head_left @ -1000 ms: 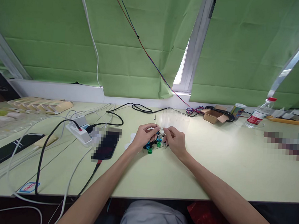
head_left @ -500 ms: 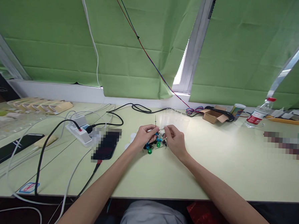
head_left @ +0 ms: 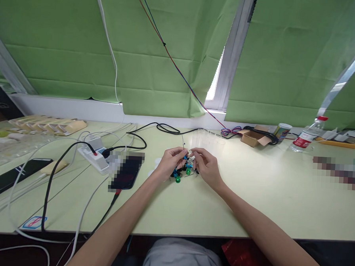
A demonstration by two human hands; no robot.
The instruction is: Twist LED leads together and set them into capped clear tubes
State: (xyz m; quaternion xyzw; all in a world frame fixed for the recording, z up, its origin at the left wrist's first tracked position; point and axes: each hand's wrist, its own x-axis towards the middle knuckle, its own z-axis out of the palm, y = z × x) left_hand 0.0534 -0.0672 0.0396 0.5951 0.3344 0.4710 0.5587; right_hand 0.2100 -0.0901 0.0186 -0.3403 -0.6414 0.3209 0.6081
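My left hand (head_left: 172, 163) is closed in a pinch on a thin wire-leaded component (head_left: 183, 142), which sticks up above the fingertips and shows a small dark blue bead. My right hand (head_left: 206, 166) is pinched close beside it, fingertips almost meeting those of the left; what it grips is too small to make out. Below and between both hands lies a small heap of electronic parts with wire legs (head_left: 189, 165), blue, black and green. Two green round pieces (head_left: 178, 180) show at its near side. The fingers cover part of the heap.
A clear plastic box (head_left: 208, 139) stands behind the hands. To the left are a phone (head_left: 130, 172), a white power strip (head_left: 94, 158) and tangled cables. An open cardboard box (head_left: 253, 137), a can (head_left: 282, 132) and a water bottle (head_left: 306, 136) stand at the back right.
My right hand's fingertips have shifted slightly left, closer to my left hand. The thin component in my left hand has tilted left, and its dark blue bead now shows.
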